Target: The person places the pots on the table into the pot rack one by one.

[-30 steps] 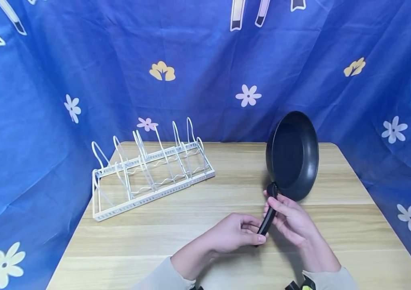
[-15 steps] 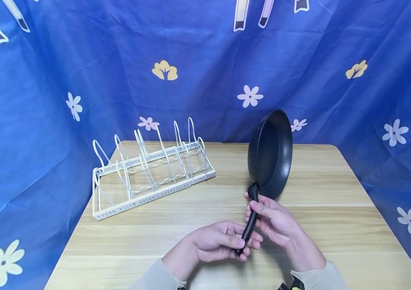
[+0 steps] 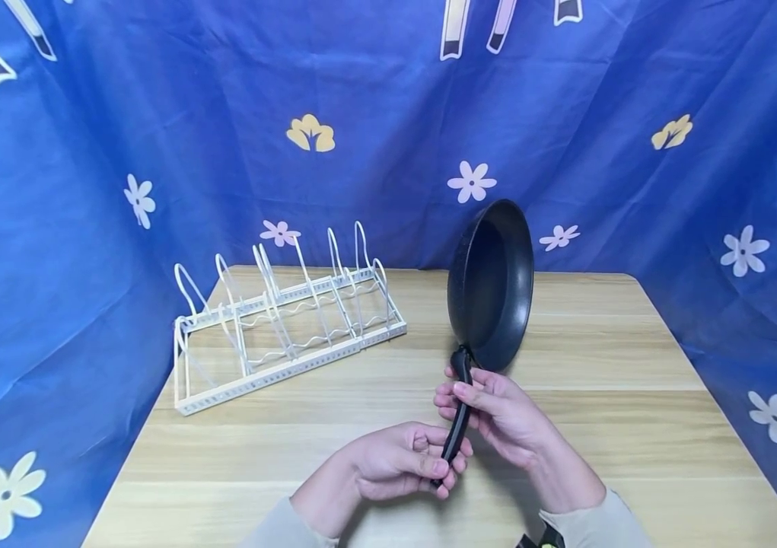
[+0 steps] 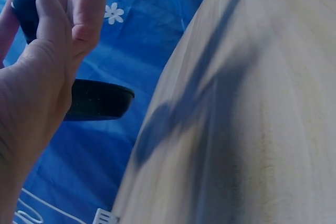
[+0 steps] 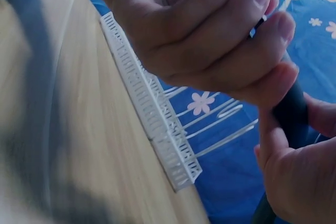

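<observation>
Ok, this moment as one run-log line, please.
left grip: holds handle at end | right grip: holds handle near pan | pan: on its side, above table | rack: on table, left of pan

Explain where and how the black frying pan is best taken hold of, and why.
Grip the black frying pan by its handle, probably from the near side, closing around it: this slim bar points back toward the camera, while the broad pan is tipped nearly on edge. The right hand holds the handle close to the pan, the left hand near its free end.
</observation>
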`<state>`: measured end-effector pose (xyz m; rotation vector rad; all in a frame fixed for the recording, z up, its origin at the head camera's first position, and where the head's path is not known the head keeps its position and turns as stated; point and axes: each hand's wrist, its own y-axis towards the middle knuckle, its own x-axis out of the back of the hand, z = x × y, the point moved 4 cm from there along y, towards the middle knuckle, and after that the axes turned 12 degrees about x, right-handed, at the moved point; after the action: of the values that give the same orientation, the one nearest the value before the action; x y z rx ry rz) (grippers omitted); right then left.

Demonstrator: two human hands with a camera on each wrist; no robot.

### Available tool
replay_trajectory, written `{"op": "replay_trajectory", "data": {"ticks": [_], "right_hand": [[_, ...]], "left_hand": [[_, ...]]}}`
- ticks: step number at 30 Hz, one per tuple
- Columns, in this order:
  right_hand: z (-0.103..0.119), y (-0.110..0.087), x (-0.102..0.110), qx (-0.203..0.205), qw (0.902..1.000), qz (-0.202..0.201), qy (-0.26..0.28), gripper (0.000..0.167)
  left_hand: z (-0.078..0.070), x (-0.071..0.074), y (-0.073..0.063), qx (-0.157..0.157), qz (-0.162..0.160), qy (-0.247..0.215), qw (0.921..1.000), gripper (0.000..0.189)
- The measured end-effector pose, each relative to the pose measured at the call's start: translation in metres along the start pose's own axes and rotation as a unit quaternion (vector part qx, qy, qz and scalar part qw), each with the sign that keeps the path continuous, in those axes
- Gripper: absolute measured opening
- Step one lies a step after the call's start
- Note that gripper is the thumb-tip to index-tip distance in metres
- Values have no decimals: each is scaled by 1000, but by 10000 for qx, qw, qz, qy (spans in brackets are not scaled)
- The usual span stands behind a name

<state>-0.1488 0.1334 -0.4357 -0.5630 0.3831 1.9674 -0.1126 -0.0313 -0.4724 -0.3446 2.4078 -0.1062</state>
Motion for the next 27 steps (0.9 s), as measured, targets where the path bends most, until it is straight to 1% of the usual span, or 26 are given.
{"op": "replay_trajectory", "data": {"ticks": [3,5,7,10,13,17,20,24,25,27], "right_hand": [[2,0,-6,60,9998,-100,-129,17],[4,0,-10,87,9996,-170,-229,18],[5,1,-13,110,9993,-233,-288,24],[7,3,-17,145,9990,-254,-341,36],[8,6,-20,180,9992,-190,-292,46],[10,9,-25,299,9992,-2,-257,53],[13,12,-30,445,9983,186,-328,49],[19,17,-38,601,9970,413,-272,42],[21,18,-39,618,9968,457,-213,43],[24,20,-42,652,9962,560,-130,51]], "left_hand": [[-1,-1,-3,-50,-91,102,9999,26],[-2,-2,-5,-63,-168,188,9997,28],[-3,-3,-6,-94,-282,277,9992,30],[-6,-4,-8,-70,-558,391,9977,36],[-8,-6,-10,-20,-895,551,9945,48],[-12,-10,-12,-99,-1288,843,9880,60],[-16,-15,-14,-324,-1587,993,9818,57],[-22,-24,-16,-482,-2040,953,9731,51],[-23,-26,-16,-475,-2156,918,9710,50],[-26,-31,-17,-470,-2403,897,9654,46]]}}
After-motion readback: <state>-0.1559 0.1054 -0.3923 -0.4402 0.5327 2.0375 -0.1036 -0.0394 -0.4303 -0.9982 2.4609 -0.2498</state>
